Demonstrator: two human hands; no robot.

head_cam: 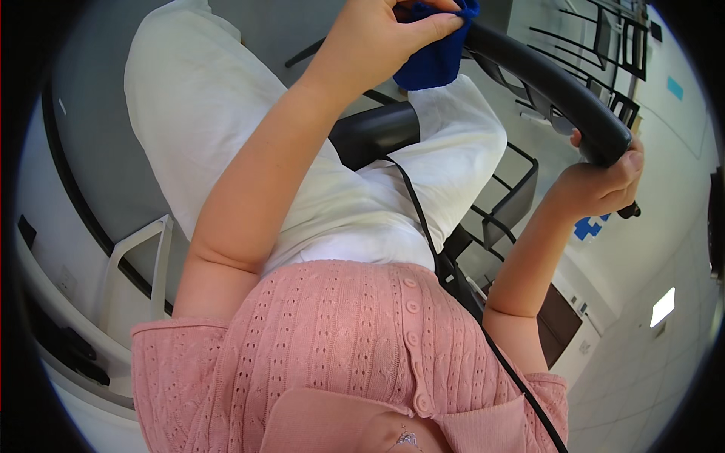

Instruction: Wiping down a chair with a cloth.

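At the top edge, my left hand (419,28) pinches a dark blue cloth (433,62) between thumb and fingers. The cloth lies against the far end of a long, curved black bar (544,79), and part of both is cut off by the picture's rim. My right hand (612,175) grips the bar's near, rounded end from below, with a thumb along its side. A small black knob (628,212) sticks out beneath that hand. What the bar belongs to cannot be told. A thick black cylinder-like part (376,133) shows between my white-trousered legs (351,204).
Black-framed chairs (510,198) stand to the right, with more dark metal frames (600,45) beyond. A white frame (136,240) stands at left on the grey floor (102,141). A black strap (416,198) runs down across my body.
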